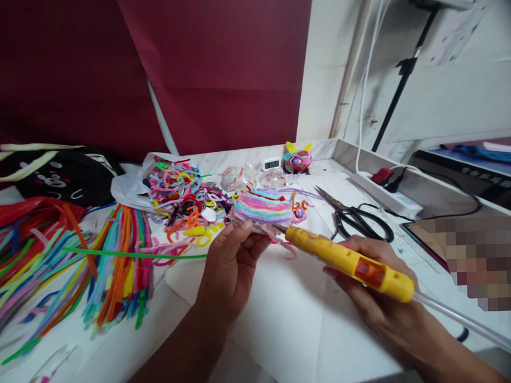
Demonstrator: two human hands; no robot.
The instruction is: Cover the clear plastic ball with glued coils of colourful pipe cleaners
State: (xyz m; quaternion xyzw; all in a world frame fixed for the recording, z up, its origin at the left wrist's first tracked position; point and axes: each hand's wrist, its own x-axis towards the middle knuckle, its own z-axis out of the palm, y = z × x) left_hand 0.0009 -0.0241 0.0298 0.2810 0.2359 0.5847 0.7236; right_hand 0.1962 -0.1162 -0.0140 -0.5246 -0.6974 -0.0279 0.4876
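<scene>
Near the middle of the frame, a striped fuzzy thing (262,207) w/ rows of pink, blue, yellow & purple sits just above the L hand (228,270). That hand's grip is pinched almost closed: thumb & fingers have hold of the low edge of it, tho they hide part of that spot. The R hand (378,288), toward the lower right, has its grip wrapped round a yellow glue gun (314,244), w/ fingers on both sides. Its metal tip (281,228) points up & left at the low edge of the striped thing, v. near the L hand; can't tell if it touches. A clear glue stick (465,321) pokes out the back, toward the lower right corner. Big scissors (359,217) w/ black handles lie on the table (171,314) right of center, blades to the upper left. Behind the striped thing are 2 see-thru balls (238,178), a small white clock (272,164) & a little toy (297,160) w/ yellow ears. Left of it is a messy pile of fuzzy bits (177,186), & farther left lie bunches of long fuzzy sticks (115,269). A black bag (62,178) is by the left edge.
</scene>
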